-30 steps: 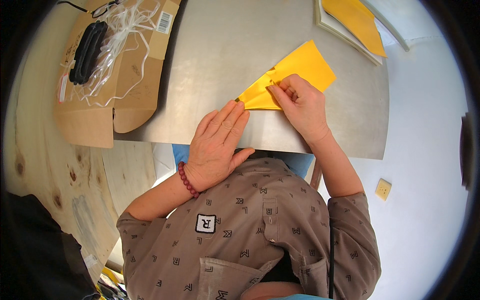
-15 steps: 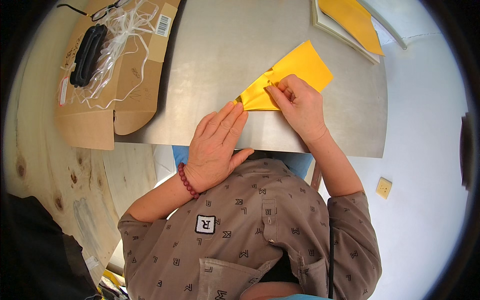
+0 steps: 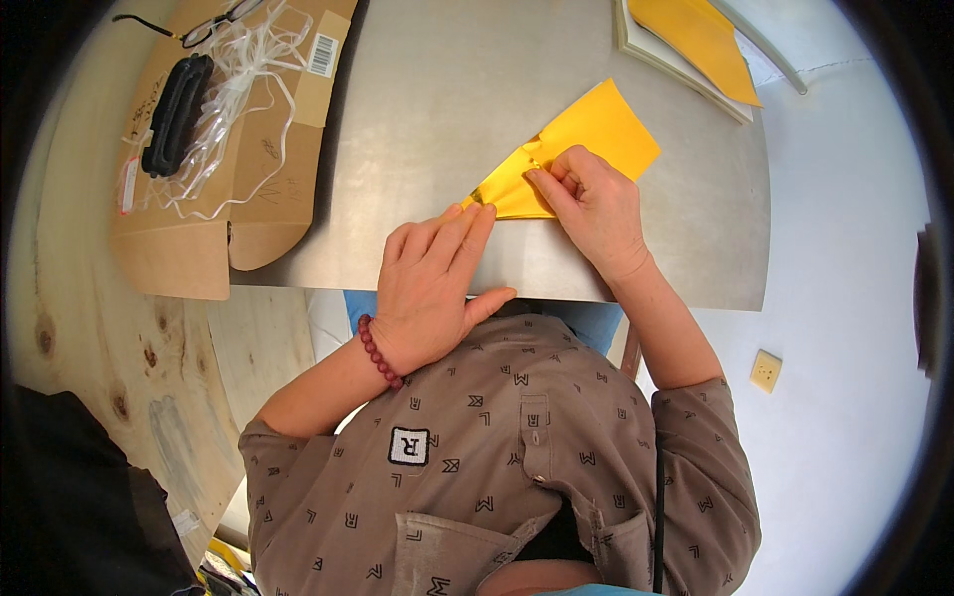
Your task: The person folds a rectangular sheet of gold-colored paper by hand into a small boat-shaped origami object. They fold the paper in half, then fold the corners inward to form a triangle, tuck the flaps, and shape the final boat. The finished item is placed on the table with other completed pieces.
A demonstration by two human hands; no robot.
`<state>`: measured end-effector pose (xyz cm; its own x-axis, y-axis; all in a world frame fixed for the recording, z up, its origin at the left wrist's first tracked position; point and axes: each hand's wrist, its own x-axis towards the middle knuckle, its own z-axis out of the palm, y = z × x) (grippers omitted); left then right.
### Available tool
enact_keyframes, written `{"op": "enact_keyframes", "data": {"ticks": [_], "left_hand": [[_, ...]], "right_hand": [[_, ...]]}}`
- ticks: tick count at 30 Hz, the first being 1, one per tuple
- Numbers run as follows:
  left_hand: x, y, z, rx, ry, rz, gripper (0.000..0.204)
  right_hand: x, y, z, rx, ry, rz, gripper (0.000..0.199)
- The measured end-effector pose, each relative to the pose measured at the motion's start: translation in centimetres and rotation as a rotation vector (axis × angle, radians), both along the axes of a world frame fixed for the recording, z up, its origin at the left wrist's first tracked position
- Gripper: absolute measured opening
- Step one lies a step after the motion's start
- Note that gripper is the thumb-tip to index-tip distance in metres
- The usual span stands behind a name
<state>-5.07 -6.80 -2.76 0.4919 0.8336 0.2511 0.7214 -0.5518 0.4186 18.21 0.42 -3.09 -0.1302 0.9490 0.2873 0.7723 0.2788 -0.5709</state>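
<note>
A folded sheet of bright yellow paper (image 3: 606, 124) lies slantwise on the metal tabletop, its lower left end narrowing to a point with a small dark gap near the tip. The flat, outstretched fingers of my left hand (image 3: 425, 283) press on that narrow end, thumb apart. Over the middle of the paper, my right hand (image 3: 601, 204) is closed in a pinch, thumb and forefinger tips against the sheet. Whatever sits between those fingertips is hidden. Just left of them, a small creased, shiny spot shows at the paper's upper edge.
On the left, an opened cardboard box (image 3: 268, 199) carries a tangle of white ribbon (image 3: 238, 74), a black elongated case (image 3: 177, 114) and eyeglasses (image 3: 199, 32). At the far right of the metal table (image 3: 427, 109) lies a white stack with yellow sheets (image 3: 696, 40) on it.
My left hand has shifted slightly to the right along the narrow end of the paper. My right hand keeps its pinch in nearly the same spot.
</note>
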Motion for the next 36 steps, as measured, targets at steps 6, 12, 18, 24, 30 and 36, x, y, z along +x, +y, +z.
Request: {"op": "enact_keyframes", "data": {"ticks": [6,12,18,24,30,36], "left_hand": [[0.3,0.5,-0.2,0.028,0.02,0.018,0.073],[0.2,0.4,-0.2,0.056,0.037,0.01,0.071],[0.2,0.6,-0.6,0.086,0.058,-0.001,0.066],[0.4,0.4,-0.7,0.102,0.063,0.029,0.067],[0.3,0.3,-0.4,0.088,0.066,0.024,0.072],[0.4,0.4,0.5,0.097,0.066,0.024,0.071]], "right_hand": [[0.1,-0.1,-0.3,0.003,0.001,0.003,0.028],[-0.2,-0.4,1.2,0.16,-0.041,0.08,0.023],[-3.8,-5.3,1.6,0.137,-0.1,0.409,0.058],[-2.8,-6.8,-0.1,0.004,-0.204,0.378,0.079],[2.3,-8.2,1.0,0.051,-0.408,0.275,0.071],[3.9,-9.0,0.7,0.07,-0.445,0.231,0.064]]}}
